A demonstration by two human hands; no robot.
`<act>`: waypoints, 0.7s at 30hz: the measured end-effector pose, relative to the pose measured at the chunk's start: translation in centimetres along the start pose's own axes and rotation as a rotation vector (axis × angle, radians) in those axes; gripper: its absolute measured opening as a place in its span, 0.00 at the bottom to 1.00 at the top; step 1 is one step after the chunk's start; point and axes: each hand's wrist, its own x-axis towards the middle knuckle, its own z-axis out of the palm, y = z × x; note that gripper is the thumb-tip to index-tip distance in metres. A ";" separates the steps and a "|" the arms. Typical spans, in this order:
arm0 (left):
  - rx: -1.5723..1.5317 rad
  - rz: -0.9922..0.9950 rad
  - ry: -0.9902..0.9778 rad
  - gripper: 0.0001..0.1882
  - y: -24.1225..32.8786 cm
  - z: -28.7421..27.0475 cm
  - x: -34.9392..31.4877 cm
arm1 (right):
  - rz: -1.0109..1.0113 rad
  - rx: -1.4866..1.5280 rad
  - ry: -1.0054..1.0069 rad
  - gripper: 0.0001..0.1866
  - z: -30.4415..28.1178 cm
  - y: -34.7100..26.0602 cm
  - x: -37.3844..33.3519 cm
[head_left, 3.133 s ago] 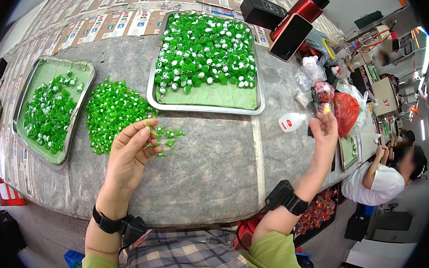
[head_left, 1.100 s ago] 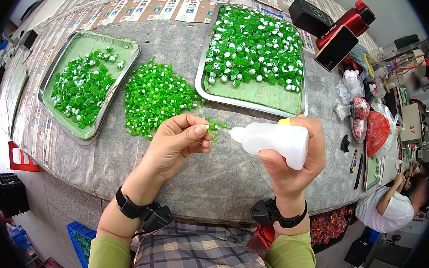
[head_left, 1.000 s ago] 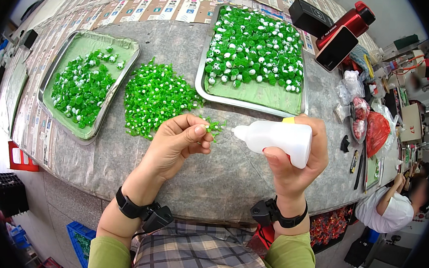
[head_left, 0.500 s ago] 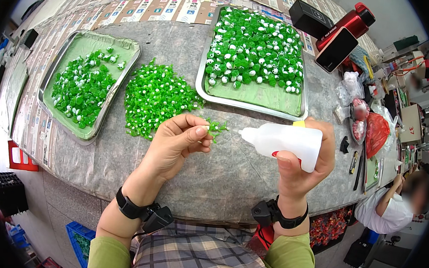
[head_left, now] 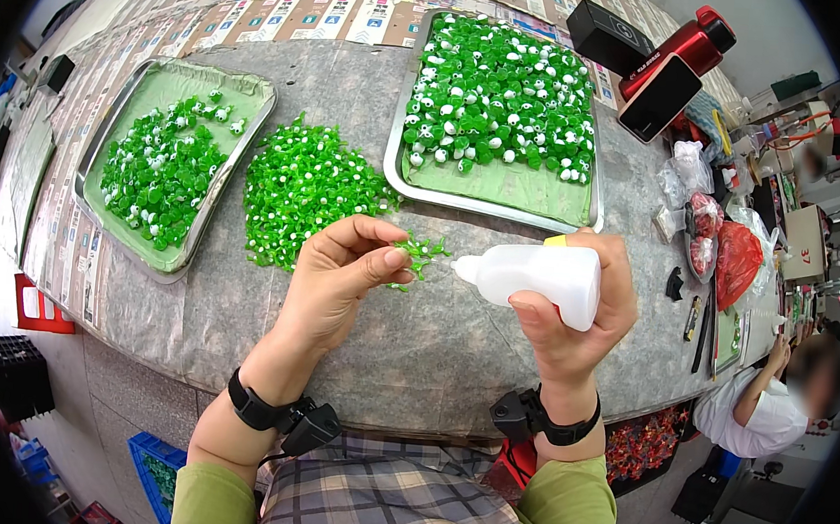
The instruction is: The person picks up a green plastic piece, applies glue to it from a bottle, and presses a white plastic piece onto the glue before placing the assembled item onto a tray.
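Observation:
My right hand [head_left: 587, 317] is wrapped round a white plastic squeeze bottle [head_left: 536, 278], tilted on its side with its narrow nozzle pointing left. Across from the nozzle, my left hand [head_left: 349, 275] is closed in a pinch of thumb and forefinger. Whatever sits between those fingertips is too small to make out. Just beyond them, a few small green pieces [head_left: 429, 250] lie loose on the table. Behind and left of my left hand spreads a heap of small green pieces with white dots [head_left: 308, 196].
A metal tray [head_left: 395, 168] of green and white ball-like pieces stands at the back; another tray [head_left: 211, 210] with fewer stands left. Back right are a black box [head_left: 606, 36], a red bottle [head_left: 683, 52], a phone [head_left: 658, 99] and plastic bags [head_left: 734, 265]. A person [head_left: 756, 402] sits far right.
My right hand has brought the squeeze bottle a little to the left, so its nozzle is nearer my left hand. My left hand has shifted only slightly.

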 end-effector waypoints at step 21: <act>0.003 -0.019 0.056 0.06 -0.2 -0.1 0.2 | 0.743 0.149 0.146 0.20 -10.9 10.5 -2.1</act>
